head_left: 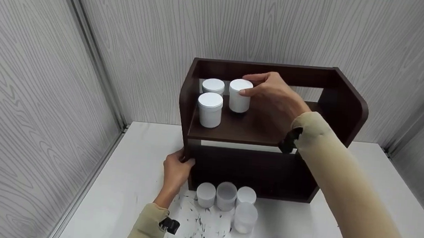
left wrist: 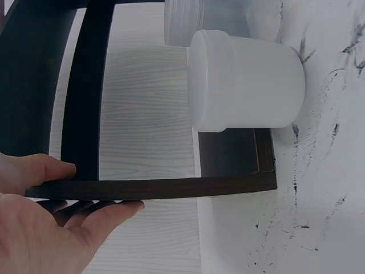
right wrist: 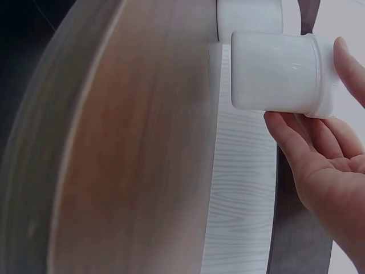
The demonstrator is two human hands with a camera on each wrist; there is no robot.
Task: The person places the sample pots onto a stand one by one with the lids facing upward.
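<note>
My right hand (head_left: pixel 274 90) holds a white lidded jar (head_left: pixel 239 100) between thumb and fingers, over the upper shelf of a dark brown wooden rack (head_left: pixel 257 128). In the right wrist view the jar (right wrist: pixel 276 73) shows a gap between its base and the shelf board. Two more white lidded jars stand at the shelf's left end, one jar (head_left: pixel 210 113) in front of the other (head_left: pixel 214 84). Down at the rack's left side, my left hand (head_left: pixel 177 169) grips the edge of the side panel (left wrist: pixel 165 188), thumb on one face and fingers on the other.
Several jars stand on the white table (head_left: pixel 148 140) before the rack: a white jar (head_left: pixel 206 196), a greyish translucent one (head_left: pixel 226 197), and others to their right, one frontmost (head_left: pixel 245 218). Dark marks speckle the tabletop. Wood-grain panels (head_left: pixel 150 33) rise behind and at both sides.
</note>
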